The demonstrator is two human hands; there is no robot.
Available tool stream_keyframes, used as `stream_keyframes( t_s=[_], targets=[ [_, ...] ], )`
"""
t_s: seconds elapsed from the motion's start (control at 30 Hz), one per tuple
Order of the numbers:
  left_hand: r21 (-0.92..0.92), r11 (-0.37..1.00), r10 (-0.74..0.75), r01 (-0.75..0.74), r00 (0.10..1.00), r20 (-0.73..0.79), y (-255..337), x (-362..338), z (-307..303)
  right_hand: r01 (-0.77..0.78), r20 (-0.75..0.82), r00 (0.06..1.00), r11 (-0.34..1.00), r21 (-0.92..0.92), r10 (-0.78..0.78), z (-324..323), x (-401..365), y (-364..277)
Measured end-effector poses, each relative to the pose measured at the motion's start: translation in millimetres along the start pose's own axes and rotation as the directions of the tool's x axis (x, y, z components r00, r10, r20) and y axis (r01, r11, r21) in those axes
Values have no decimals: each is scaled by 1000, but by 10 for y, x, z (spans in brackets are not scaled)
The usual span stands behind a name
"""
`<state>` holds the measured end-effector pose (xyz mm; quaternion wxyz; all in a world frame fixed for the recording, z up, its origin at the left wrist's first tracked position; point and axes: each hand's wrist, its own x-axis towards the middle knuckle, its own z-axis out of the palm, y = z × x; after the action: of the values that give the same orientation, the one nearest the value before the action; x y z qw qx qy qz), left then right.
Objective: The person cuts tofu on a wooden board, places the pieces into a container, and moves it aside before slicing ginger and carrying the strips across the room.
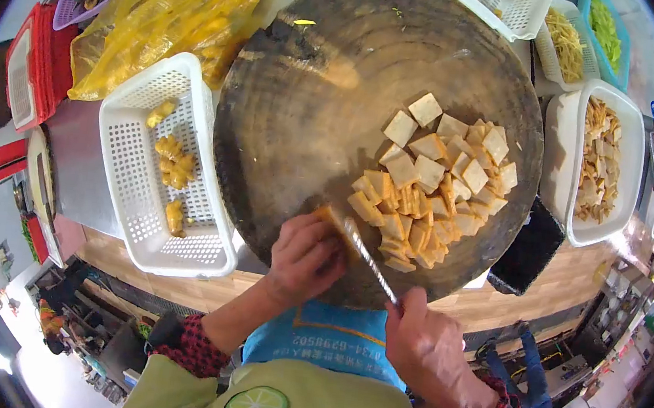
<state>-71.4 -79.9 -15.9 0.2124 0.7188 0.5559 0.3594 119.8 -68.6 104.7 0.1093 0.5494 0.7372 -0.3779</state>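
Observation:
A round wooden chopping block [309, 146] lies in front of me. On its right side is a heap of cut dried tofu [430, 175], pale inside with orange-brown skin. Near the block's front edge, my left hand [307, 256] has its fingers curled on a brown-skinned piece of dried tofu [329, 217], mostly hidden by the fingers and blade. My right hand [428, 338] is wrapped round the handle of a kitchen knife [371, 261]. Its blade is seen nearly edge-on, right beside the left fingers and the tofu piece.
Left of the block stands a white perforated basket [220, 233] with several ginger pieces [175, 162]; a yellow plastic bag [176, 13] lies behind it. On the right are a white tub [559, 161] of sliced food and a black container [525, 253]. More baskets line the back right.

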Motion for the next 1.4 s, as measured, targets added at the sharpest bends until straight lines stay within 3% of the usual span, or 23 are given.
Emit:
stream_keyframes(
  t_s=[0.03,0.17,0.27,0.33,0.57,0.63,0.8,1.07,1.27,1.4],
  targets=[
    [-2,1000,3,-3,1000,-2,-8,3,-6,24,54,998,997,-79,-20,-28,-53,-23],
    [-8,1000,24,-24,999,24,-30,6,-9,-54,150,987,998,-27,58,60,-9,-24],
    [-8,1000,8,-8,999,31,-21,-8,-3,-61,86,995,998,10,60,183,234,-95],
    [8,1000,-1,1,1000,17,-46,-19,29,11,-52,999,1000,23,-10,263,382,-93],
    [16,1000,17,-17,999,42,-65,-88,6,-76,-118,989,989,123,90,38,117,-41],
    [-8,1000,24,-23,999,33,-54,-65,-6,-63,-24,998,991,116,66,-15,14,-59],
    [-2,995,99,-99,995,-19,-23,-48,-102,-32,3,999,999,38,32,-16,-93,-107],
    [-15,1000,15,-15,1000,20,-52,-75,-100,-34,43,999,996,84,31,130,-140,-92],
    [-47,999,18,-17,999,33,-75,-67,-77,-15,45,999,1000,12,14,103,-121,-113],
    [-57,998,13,-11,999,48,-92,-58,-61,-74,154,986,997,19,70,85,-30,-125]
  ],
)
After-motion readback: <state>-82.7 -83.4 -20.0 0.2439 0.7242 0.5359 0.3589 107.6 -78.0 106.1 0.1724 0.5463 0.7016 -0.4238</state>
